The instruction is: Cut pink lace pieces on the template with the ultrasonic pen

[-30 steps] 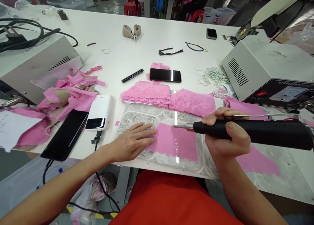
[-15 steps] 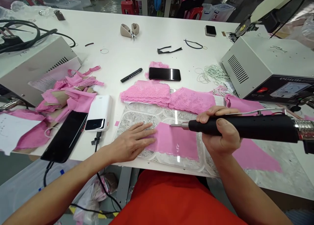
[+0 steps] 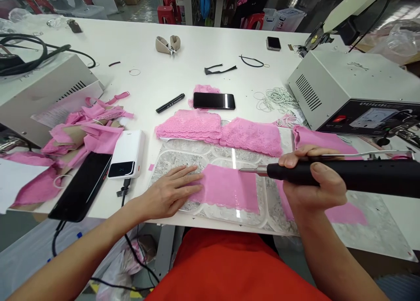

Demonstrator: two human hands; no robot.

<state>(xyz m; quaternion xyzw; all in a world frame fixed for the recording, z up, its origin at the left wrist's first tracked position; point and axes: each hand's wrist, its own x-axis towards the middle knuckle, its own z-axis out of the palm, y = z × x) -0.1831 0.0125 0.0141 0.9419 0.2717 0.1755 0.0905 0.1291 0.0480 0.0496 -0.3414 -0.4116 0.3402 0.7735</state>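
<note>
My left hand (image 3: 172,191) lies flat with its fingers stretched over the left edge of a pink fabric piece (image 3: 229,189). The fabric rests on a clear plastic panel (image 3: 262,220) with rounded compartments. My right hand (image 3: 311,178) is wrapped round the thick black handle of an ultrasonic hand tool (image 3: 367,176). Its slim metal tip points left and meets or hovers just over the fabric's upper edge; I cannot tell if it touches. Behind the panel's front part lie a stack of pink lace pieces (image 3: 188,125) and a second lace stack (image 3: 251,136).
At right stands a grey generator box (image 3: 341,86) with a meter; another grey box (image 3: 49,91) is at left. Around the work lie a phone (image 3: 214,101), a marker pen (image 3: 170,103), a white power bank (image 3: 127,154), a black tablet-like device (image 3: 80,187) and pink scraps (image 3: 95,126).
My right hand has moved the tool to the right along the fabric's upper edge. My left hand stays flat on the fabric. The whole view has shifted slightly.
</note>
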